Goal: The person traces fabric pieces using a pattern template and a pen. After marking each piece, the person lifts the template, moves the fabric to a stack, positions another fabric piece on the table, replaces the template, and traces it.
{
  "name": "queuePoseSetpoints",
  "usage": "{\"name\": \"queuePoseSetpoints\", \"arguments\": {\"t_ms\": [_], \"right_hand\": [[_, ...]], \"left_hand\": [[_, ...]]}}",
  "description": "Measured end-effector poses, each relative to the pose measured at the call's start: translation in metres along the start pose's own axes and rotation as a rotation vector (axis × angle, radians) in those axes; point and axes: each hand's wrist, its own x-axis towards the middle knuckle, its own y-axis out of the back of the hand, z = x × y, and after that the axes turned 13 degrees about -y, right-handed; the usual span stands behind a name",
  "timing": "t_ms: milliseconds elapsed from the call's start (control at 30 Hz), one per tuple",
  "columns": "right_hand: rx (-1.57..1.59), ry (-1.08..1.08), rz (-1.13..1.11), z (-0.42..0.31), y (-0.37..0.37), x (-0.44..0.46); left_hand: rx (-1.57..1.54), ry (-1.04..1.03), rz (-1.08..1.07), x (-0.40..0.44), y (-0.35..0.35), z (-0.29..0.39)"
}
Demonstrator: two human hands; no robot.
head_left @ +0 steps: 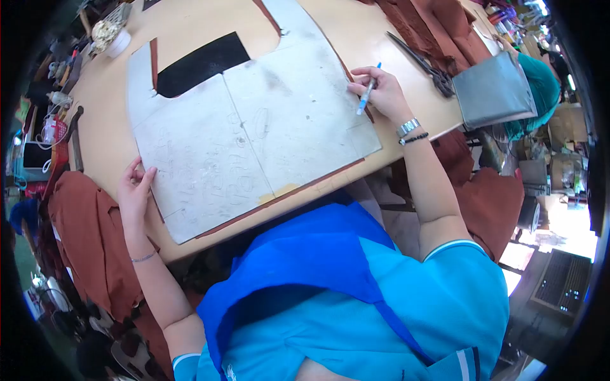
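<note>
A large, pale grey-white pattern board (197,146) with pencil marks and a centre line lies on the table. Reddish-brown leather (279,195) shows from beneath it along the near edge and at its cut-outs. My left hand (135,184) is at the board's left edge, thumb and fingers curled around the rim. Between the fingers of my right hand (383,95) is a blue-and-white pen (366,95), held just over the board's right edge. A black piece (203,65) shows inside the board's notch.
Large scissors (422,66) lie to the right, near brown leather (438,32) and a grey block-like object (494,90). A hammer-like tool (77,136) rests at the left table edge. A white tub (117,43) stands at upper left. More leather (95,235) hangs at left.
</note>
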Motion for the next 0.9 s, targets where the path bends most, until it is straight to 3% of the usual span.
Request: {"name": "queuePoseSetpoints", "arguments": {"t_ms": [67,167,200,433,767,900], "right_hand": [[0.009,0.042,0.045,-0.005,-0.002,0.001],[0.203,0.092,0.061,-0.014,-0.017,0.004],[0.268,0.082,0.052,-0.025,-0.021,0.002],[0.274,0.245,-0.081,-0.065,-0.077,0.011],[0.189,0.320,-0.126,-0.103,-0.146,0.037],[0.123,0.463,-0.107,-0.110,-0.175,0.048]], "left_hand": [[0.035,-0.103,0.087,0.002,-0.009,0.005],[0.336,-0.355,0.070,0.020,-0.026,0.029],[0.377,-0.475,0.048,0.025,-0.039,0.047],[0.455,-0.713,-0.264,0.083,-0.111,0.091],[0.603,-0.574,-0.441,0.105,-0.114,0.103],[0.612,-0.570,-0.448,0.105,-0.115,0.103]]}}
